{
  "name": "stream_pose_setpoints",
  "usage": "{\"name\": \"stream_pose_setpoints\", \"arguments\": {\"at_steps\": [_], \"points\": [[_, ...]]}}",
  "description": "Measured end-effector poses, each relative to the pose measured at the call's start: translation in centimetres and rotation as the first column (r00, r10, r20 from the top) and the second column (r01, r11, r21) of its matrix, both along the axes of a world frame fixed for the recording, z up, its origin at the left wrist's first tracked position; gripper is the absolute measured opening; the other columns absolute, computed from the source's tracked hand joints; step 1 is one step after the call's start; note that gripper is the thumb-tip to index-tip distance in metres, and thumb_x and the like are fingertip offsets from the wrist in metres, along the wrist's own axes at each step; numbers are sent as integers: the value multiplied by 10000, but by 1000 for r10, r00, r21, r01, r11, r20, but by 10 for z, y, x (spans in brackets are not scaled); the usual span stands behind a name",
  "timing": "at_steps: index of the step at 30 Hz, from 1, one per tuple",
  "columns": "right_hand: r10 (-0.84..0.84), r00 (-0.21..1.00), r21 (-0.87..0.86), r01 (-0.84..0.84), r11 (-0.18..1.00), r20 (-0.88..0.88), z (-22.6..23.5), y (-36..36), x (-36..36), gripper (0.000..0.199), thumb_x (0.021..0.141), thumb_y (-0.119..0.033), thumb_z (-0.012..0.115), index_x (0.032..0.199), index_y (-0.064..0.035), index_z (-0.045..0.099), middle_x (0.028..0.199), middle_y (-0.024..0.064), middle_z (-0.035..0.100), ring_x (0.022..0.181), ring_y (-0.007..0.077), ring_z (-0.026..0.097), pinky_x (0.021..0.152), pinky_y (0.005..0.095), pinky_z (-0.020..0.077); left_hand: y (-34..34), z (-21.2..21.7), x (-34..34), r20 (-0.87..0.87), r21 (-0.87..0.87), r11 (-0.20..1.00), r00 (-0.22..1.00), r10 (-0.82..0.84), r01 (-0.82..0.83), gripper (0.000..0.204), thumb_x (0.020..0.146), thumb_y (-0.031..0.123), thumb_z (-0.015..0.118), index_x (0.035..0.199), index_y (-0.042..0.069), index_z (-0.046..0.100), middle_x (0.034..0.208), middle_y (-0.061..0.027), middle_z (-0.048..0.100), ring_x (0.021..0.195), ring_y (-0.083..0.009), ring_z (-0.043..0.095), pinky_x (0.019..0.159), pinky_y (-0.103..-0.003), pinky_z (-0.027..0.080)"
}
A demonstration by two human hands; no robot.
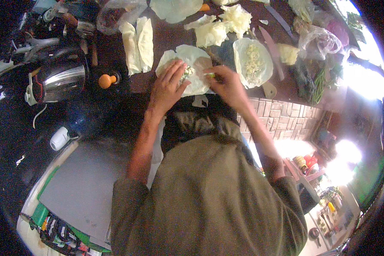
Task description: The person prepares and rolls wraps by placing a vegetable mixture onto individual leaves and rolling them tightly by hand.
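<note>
- My left hand [167, 88] is lying open over the wrapper [197, 85].
- I'm judging it soft, tearable: edge-hold.
- My right hand [227, 86] is curling; hold: cannot tell.

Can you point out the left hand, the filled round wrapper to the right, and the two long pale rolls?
Left hand [166, 87]: head view, back of the hand.
Filled round wrapper [267, 64]: head view, bare right margin.
Two long pale rolls [144, 45]: head view, middle of right roll.
</note>
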State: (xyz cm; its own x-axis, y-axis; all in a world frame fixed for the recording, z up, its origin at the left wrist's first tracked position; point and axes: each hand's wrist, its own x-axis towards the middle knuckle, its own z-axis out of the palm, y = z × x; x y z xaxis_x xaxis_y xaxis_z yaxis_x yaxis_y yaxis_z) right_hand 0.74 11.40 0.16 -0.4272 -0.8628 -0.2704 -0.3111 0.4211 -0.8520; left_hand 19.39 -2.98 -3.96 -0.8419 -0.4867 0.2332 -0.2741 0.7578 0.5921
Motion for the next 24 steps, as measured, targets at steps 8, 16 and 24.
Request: {"name": "stream_pose_setpoints", "arguments": {"at_steps": [8, 16, 24], "points": [[69, 997, -133, -66, 989, 23, -11, -32, 28, 456, 950, -57, 606, 1400, -43, 528, 1184, 250, 663, 1073, 439, 666, 882, 457, 554, -6, -24, 10, 100, -37, 997, 993, -57, 60, 364, 914, 92, 664, 1271, 24, 638, 1336, -145, 613, 1275, -331, 559, 1085, -431, 460], [-149, 981, -152, 129, 980, -124, 21, 7, -6, 269, 1018, -107, 578, 1252, 11, 637, 1148, 194, 713, 1042, 230, 699, 881, 355, 545, 9, -6, -22, 52, -121, 992, 998, -32, 38, 513, 932, 270, 693, 1381, 54, 571, 1471, -161, 499, 1388, -350, 449, 1148, -484, 382], [-65, 772, 68, 138, 988, -632, 1, 55, -68, 432, 922, -88, 632, 1350, -79, 572, 1431, 222, 521, 1299, 402, 533, 1052, 472, 484, 13, -31, -27, 39, -140, 978, 987, -153, 157, 301, 927, 129, 673, 1217, 51, 681, 1291, -104, 630, 1291, -310, 541, 1093, -442, 450]]}}
